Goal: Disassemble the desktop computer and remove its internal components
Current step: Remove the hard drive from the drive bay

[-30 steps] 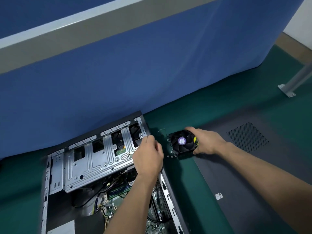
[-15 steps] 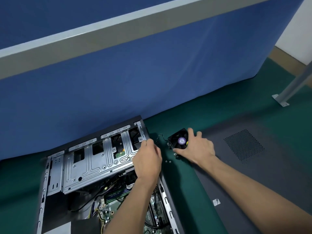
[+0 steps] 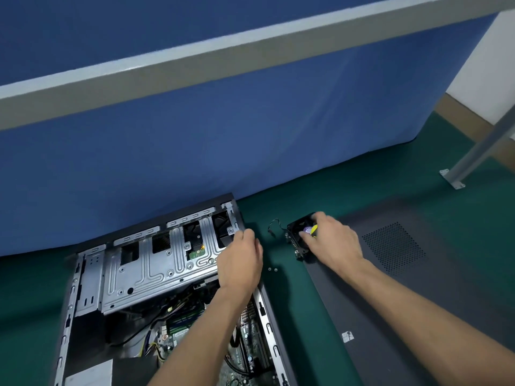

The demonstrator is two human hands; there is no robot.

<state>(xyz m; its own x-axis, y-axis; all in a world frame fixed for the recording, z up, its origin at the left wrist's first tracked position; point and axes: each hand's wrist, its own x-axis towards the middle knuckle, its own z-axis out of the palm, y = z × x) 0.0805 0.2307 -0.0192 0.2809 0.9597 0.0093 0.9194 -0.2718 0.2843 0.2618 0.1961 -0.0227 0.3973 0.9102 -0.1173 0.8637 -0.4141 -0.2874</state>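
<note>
From the head view I see the open computer case (image 3: 172, 288) lying flat on the green mat (image 3: 320, 190), its stamped, ribbed silver drive cage (image 3: 156, 263) filling the far end. My left hand (image 3: 241, 264) sits at the case's far right corner, fingers curled on the cage edge, though I cannot tell how firmly they grip. Right of the case, my right hand (image 3: 331, 240) holds the square black cooling fan (image 3: 299, 235), covering most of it; a thin wire curls from it toward the case. Two small screws (image 3: 272, 269) lie between case and fan. One dark side panel (image 3: 404, 288) with a perforated vent lies right of the fan. The case's near end is cut off.
</note>
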